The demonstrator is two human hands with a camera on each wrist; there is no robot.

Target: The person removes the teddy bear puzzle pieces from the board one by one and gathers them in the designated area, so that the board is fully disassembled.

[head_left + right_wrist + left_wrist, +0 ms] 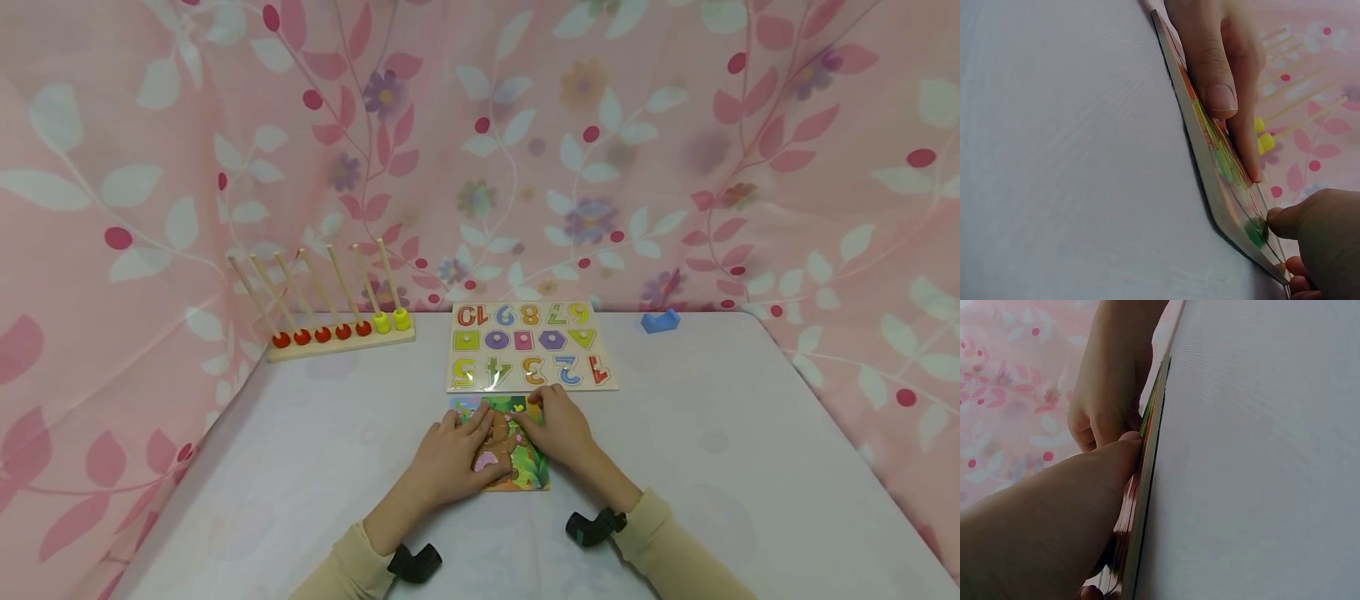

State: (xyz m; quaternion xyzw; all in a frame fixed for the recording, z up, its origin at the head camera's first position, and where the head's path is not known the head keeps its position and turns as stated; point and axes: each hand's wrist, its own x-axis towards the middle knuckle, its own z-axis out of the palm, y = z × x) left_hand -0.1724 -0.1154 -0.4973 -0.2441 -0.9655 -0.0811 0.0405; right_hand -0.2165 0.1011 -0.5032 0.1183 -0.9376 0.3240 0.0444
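A small wooden jigsaw puzzle (534, 475) lies flat on the table, showing a brown animal among green leaves. My left hand (447, 461) rests across its left half, with fairly straight fingers on the brown pieces and the thumb near the lower edge. At the far right corner, my right hand (562, 429) holds the board: the thumb presses on the picture and the curled fingers meet the edge. In the right wrist view, the board (1200, 134) appears edge-on, with the right thumb (1282, 219) on its face. The hands cover much of the picture.
Just behind the puzzle lies a number-and-shape board (472, 362). A wooden rack with upright rods (341, 346) and red and yellow beads stands at the back left. A blue block (660, 322) sits at the back right. A patterned pink curtain (480, 167) hangs behind the table.
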